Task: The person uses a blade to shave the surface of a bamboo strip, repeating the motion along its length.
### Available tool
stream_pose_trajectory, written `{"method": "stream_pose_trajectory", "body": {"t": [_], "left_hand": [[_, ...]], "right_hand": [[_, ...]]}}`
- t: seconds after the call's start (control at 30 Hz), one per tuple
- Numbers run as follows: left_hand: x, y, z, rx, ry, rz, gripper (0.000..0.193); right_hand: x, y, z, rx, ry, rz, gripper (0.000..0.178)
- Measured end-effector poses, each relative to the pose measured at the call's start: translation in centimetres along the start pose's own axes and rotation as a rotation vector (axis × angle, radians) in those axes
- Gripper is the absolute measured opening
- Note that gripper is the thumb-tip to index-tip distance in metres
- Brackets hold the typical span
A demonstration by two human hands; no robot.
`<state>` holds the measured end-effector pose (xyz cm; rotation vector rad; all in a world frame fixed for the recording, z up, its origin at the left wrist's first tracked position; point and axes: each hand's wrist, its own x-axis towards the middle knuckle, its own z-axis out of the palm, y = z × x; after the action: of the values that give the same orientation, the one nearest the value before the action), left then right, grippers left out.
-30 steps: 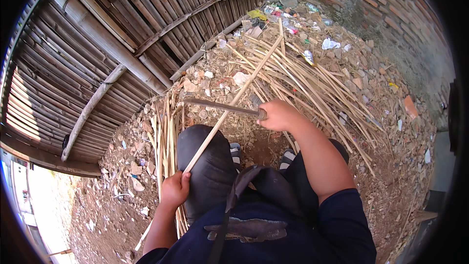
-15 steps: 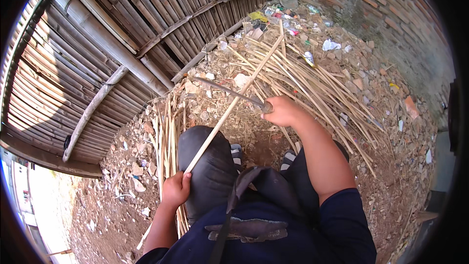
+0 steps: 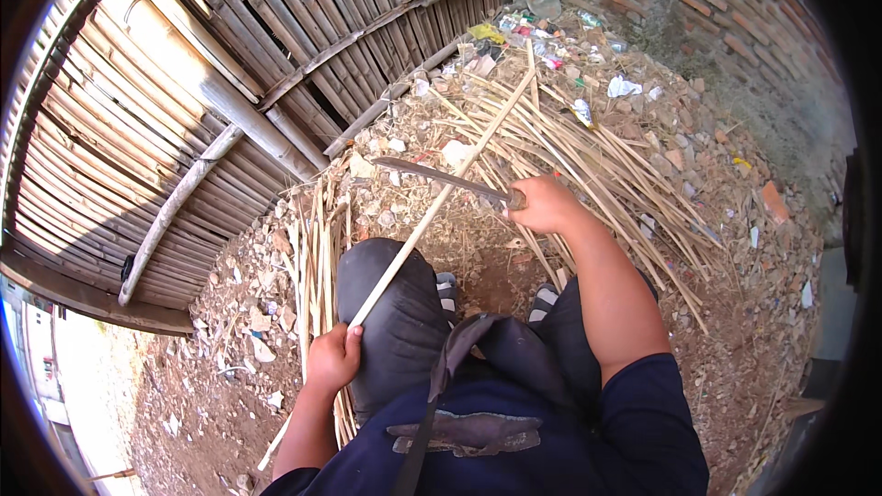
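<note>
My left hand (image 3: pixel 332 360), beside my left knee, is closed round the near end of a long pale bamboo strip (image 3: pixel 401 257). The strip slants across my thigh, away and to the right, its far part over a heap of strips. In my right hand (image 3: pixel 542 206) I grip a machete (image 3: pixel 441 176) by its handle, which my fingers mostly hide. The dark blade points left and crosses the strip about midway; I cannot tell whether it touches.
Many cut bamboo strips (image 3: pixel 602 174) lie ahead and to the right. Another bundle (image 3: pixel 315 266) lies by my left leg. A bamboo fence (image 3: pixel 303 18) stands at left, a brick wall (image 3: pixel 698 28) at right. Rubble and plastic litter (image 3: pixel 542 32) cover the far corner.
The machete has turned slightly, its tip lower and more of the blade's flat showing. My left hand and the strip have hardly moved. Sunlight on the fence has spread.
</note>
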<state>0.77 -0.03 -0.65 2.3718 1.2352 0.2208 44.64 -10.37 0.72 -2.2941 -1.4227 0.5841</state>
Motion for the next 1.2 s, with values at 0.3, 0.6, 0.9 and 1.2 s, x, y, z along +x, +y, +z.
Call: {"method": "stream_pose_trajectory", "body": {"t": [0.3, 0.6, 0.9, 1.2], "left_hand": [[-0.1, -0.3, 0.2, -0.036, 0.014, 0.005, 0.044], [-0.1, -0.5, 0.4, -0.042, 0.027, 0.015, 0.044], [-0.1, -0.4, 0.3, -0.058, 0.02, 0.004, 0.044], [-0.1, -0.3, 0.4, -0.058, 0.02, -0.007, 0.042]], "right_hand": [[-0.4, -3.1, 1.2, 0.011, 0.014, -0.048, 0.033], [-0.5, -2.4, 0.5, -0.008, -0.009, -0.113, 0.039], [0.0, -1.2, 0.1, 0.068, -0.025, 0.062, 0.044], [-0.3, -2.8, 1.9, -0.042, -0.052, -0.156, 0.04]]}}
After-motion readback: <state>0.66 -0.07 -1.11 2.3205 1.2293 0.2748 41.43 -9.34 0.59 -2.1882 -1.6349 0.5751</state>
